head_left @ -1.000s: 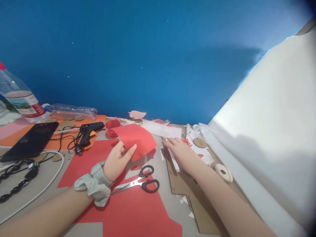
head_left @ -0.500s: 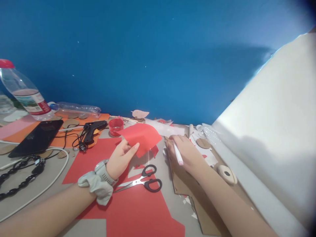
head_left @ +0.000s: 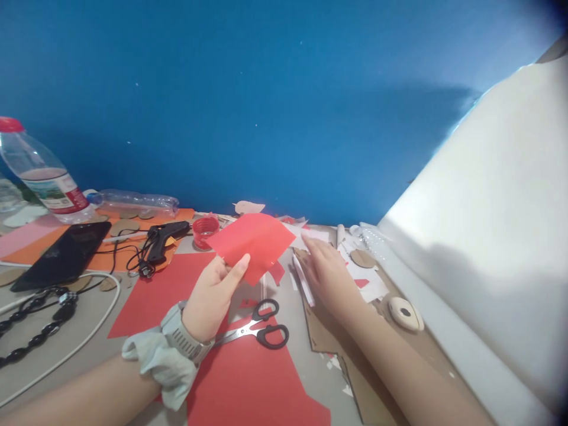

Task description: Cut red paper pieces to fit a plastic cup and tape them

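blue wall [head_left: 284, 100], fingers pinching red paper [head_left: 255, 239]

Bright red paper piece [head_left: 252, 239], flat-sided with a curved far edge, slightly bent, held raised and tilted at its near left corner, slim white marker [head_left: 303, 280], slanting along the brown cardboard's [head_left: 326, 331] left edge

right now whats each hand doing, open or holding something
Left hand: closed, red paper pinched in its grip.
Right hand: open, fingers out beside the pen; whether they touch it, I can't tell.
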A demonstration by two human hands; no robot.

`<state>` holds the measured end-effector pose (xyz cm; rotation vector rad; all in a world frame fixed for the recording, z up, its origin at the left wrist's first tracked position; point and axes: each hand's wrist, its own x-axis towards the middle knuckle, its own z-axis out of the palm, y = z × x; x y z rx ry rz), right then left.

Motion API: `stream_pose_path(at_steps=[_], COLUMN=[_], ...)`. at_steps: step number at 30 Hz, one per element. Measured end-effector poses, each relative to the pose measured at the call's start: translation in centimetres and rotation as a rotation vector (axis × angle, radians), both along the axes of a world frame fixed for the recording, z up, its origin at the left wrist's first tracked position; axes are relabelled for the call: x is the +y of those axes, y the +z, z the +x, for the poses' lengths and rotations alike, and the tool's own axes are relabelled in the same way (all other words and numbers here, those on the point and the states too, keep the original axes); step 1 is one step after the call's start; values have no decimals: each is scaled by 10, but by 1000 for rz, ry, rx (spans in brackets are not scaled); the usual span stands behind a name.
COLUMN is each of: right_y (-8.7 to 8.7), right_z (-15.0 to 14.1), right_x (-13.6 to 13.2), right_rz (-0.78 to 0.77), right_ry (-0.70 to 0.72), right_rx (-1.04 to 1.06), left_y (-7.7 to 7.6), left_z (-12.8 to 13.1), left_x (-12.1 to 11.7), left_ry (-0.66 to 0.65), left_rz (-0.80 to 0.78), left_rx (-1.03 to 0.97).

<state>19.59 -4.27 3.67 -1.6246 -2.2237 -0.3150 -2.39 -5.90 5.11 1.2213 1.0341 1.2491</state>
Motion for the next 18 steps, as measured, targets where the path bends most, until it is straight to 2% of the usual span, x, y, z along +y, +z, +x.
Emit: stream_pose_path(at_steps=[1,3,5,9,13,15,18], right_y=[5,14,18,12,5,6,12], right_z=[-5,-20,-37,-59,-59,-56,-54], right_x=[-6,-19,-33,-44,-42,-41,-41], right_rz=[37,162,224,8,-210,-288,-347], right_ry=[-18,13,81,133,153,165,207], right_rx=[43,276,327,232,444,555,637], left_y=[-2,-6,-10,-14,-13,-13,-12], left_z=[1,3,6,11,11,9,8], left_x=[-3,-10,-16,-23,-24,-23,-22], left_ry=[-3,31,82,41,70,71,-22], left_rz=[-7,-1,31,33,32,-24,-130], left_rx=[37,102,147,174,174,230,275])
